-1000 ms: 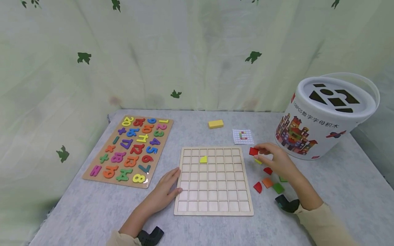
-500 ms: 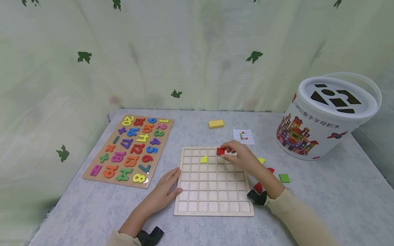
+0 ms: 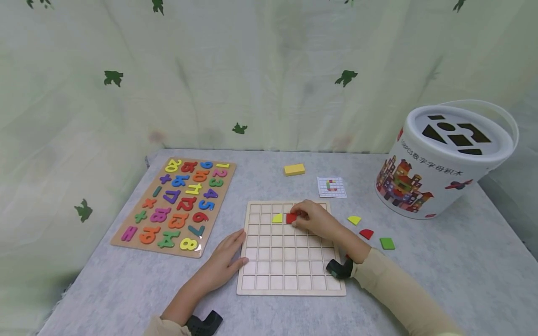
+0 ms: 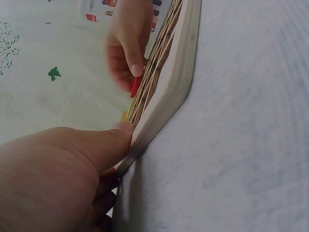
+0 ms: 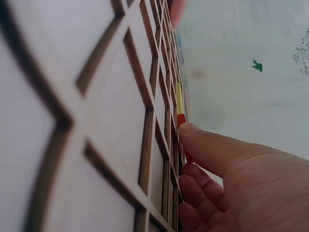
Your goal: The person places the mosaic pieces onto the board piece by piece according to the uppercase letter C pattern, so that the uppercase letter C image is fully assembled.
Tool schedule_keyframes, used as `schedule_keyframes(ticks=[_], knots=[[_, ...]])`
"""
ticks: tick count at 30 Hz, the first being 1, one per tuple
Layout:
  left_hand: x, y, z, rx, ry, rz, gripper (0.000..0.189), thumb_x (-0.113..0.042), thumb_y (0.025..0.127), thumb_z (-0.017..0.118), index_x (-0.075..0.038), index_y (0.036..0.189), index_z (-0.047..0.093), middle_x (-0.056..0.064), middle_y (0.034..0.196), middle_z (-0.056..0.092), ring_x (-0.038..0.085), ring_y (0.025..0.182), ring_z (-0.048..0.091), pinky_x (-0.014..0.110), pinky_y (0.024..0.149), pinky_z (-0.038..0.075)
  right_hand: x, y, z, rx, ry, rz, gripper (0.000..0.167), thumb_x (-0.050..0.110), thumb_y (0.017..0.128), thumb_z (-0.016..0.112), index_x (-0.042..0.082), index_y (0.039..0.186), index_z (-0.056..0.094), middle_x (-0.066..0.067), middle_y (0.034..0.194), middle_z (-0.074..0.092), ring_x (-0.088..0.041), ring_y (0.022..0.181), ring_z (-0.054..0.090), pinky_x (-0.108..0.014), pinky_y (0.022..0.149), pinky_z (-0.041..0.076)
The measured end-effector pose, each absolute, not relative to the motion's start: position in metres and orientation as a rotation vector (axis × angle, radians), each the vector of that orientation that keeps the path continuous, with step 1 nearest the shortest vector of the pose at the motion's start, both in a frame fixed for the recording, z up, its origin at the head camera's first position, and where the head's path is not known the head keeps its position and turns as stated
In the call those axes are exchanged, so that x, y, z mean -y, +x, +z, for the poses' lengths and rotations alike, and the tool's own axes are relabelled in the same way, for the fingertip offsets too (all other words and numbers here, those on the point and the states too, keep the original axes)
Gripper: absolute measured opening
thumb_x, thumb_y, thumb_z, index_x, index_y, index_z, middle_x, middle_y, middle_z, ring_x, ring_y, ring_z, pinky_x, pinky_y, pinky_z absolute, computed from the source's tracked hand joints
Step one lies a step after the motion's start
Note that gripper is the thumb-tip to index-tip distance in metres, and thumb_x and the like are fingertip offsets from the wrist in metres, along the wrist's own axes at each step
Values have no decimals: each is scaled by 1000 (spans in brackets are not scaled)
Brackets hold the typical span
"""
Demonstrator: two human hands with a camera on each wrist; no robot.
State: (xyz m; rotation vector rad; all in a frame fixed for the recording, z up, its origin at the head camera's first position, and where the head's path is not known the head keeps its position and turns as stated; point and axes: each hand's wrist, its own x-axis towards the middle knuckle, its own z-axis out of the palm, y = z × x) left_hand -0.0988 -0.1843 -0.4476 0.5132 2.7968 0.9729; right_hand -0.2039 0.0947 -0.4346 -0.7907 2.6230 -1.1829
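My right hand (image 3: 317,221) pinches a red square tile (image 3: 291,218) between thumb and fingers, over the upper part of a wooden grid board (image 3: 292,295). One cell separates it from a yellow tile (image 3: 277,218) with a cut-off corner, lying in the board. In the right wrist view, the red tile (image 5: 181,119) shows at the thumb tip, low against the grid. My left hand (image 3: 224,261) rests at the board's left edge, fingers extended. The left wrist view shows its thumb (image 4: 108,145) touching the frame, with the other fingers partly hidden below.
Right of the board lie a yellow tile (image 3: 354,220), a red tile (image 3: 366,234) and a green square (image 3: 387,243). Behind it are a pattern card (image 3: 321,192) and a yellow block (image 3: 294,170). A number board (image 3: 122,243) lies left; a white bucket (image 3: 445,172) stands right.
My right hand has carried the red tile leftward from the loose pieces to over the board, then slightly nearer and lower beside the yellow tile. My left hand has stayed put.
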Motion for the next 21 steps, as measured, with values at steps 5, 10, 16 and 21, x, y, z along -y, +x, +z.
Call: schedule_keyframes(ticks=[5,10,16,21], knots=[[185,-99,-449,-2802,520,972,65,-24,89,58,-5,142,25,8,147,20,26,133,15,47,103,20,-92,-203,-434,-2628,-761,-1164,23,17,83,66,10,104,62,1,93,54,-14,80,47,-29,71,42],[186,-99,-449,-2799,527,979,66,-25,89,58,-5,142,25,8,147,20,26,133,15,47,103,20,-89,-203,-433,-2667,-765,-1109,21,15,85,63,10,105,62,2,90,53,-14,78,46,-28,68,42],[186,-99,-448,-2798,530,987,65,-24,89,58,-4,141,25,8,147,20,27,133,15,47,103,20,-85,-203,-431,-2700,-811,-1054,20,16,84,64,9,103,64,3,85,51,-14,74,45,-28,65,41],[185,-99,-448,-2788,526,990,65,-24,89,58,-4,141,25,8,147,20,26,133,15,47,103,20,-89,-199,-426,-2662,-759,-1051,33,20,83,66,9,114,60,1,95,53,-14,81,46,-29,71,42]])
